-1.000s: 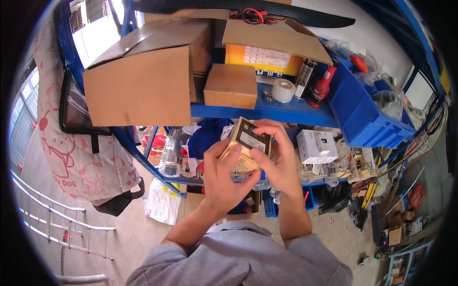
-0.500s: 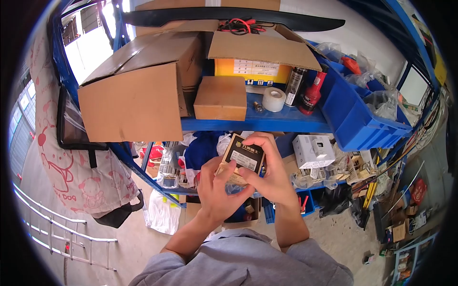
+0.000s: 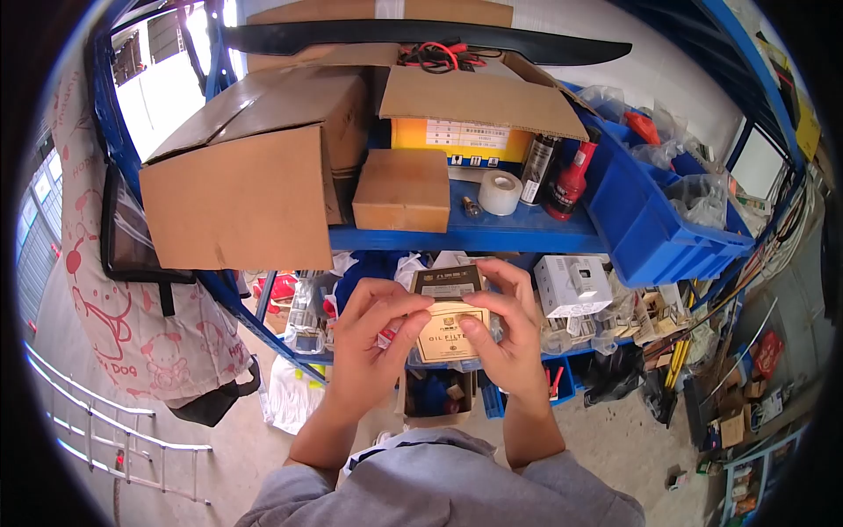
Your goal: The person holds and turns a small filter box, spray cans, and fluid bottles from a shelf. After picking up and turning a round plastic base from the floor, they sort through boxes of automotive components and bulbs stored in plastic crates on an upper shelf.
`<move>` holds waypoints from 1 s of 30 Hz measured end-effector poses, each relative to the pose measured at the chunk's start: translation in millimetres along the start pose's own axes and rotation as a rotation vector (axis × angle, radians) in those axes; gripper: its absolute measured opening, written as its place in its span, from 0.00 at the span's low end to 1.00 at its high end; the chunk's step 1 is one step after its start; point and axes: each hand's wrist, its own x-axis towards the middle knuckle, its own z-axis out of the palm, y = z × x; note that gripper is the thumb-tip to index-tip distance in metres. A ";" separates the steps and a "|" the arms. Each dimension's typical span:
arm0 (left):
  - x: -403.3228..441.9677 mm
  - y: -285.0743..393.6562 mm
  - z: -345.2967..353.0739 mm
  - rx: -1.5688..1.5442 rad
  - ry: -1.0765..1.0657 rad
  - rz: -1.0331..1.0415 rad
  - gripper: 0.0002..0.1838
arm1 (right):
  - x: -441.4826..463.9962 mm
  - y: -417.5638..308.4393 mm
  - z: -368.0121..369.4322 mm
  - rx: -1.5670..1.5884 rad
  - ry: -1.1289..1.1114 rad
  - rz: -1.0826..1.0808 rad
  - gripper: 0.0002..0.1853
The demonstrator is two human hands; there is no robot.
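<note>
Two bare hands are holding one small filter box (image 3: 443, 346) between them, in front of the blue shelving and just below the edge of the upper shelf (image 3: 527, 237). The box is showing a cream face with a thin dark border, a small emblem and the printed words "OIL FILTER", the last letters partly hidden by a thumb. Its other visible face, above, is showing black with gold lettering and a pale label.

The left hand (image 3: 376, 341) is curling partly closed, its thumb and fingers pinching the box's left edge. The right hand (image 3: 511, 334) is also curling partly closed, gripping the right side, its thumb pressing on the cream face.

On the upper shelf, three cartons are sitting: one large (image 3: 237, 202), one small (image 3: 401, 191) and one with a raised flap (image 3: 483, 97). To their right, one white tape roll (image 3: 500, 192), one black can (image 3: 538, 171) and one red bottle (image 3: 569, 184) are standing near one blue bin (image 3: 654, 215). One white box (image 3: 572, 286) is resting lower down, right of the hands.
</note>
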 end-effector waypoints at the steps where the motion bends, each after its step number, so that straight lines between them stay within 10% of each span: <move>1: 0.4 -0.6 0.6 -0.053 0.020 -0.011 0.12 | 2.2 -0.7 0.0 -0.040 -0.001 -0.039 0.16; 12: -11.3 -8.9 0.6 -0.096 0.039 -0.010 0.11 | 13.7 -16.7 6.7 -0.059 -0.003 -0.050 0.11; 19: 63.7 21.9 -10.0 0.323 0.248 0.328 0.12 | 87.8 4.4 26.7 0.177 0.134 -0.087 0.40; 30: 136.2 10.4 -7.9 0.515 0.392 0.383 0.11 | 161.2 34.6 46.3 0.028 0.162 0.045 0.36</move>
